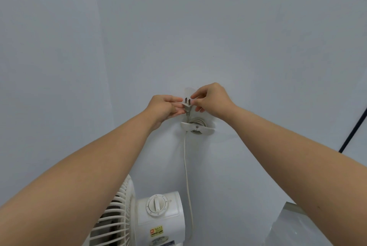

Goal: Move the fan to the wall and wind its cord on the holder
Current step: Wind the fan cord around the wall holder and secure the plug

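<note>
A: Fan (139,218) first — where is it?
B: Low against the wall (198,27), its cord (186,166) rising to the holder (197,126) and coiled there.
A: Hands?
B: Left hand (163,107) and right hand (212,100) both pinch the plug (187,105), prongs up, just above the holder.

Soft, even, dim light; faint shadows; wide-angle bending at edges.

Two bare forearms without sleeves, left grip (164,107) and right grip (213,100) ungloved, no rings or watch.
</note>
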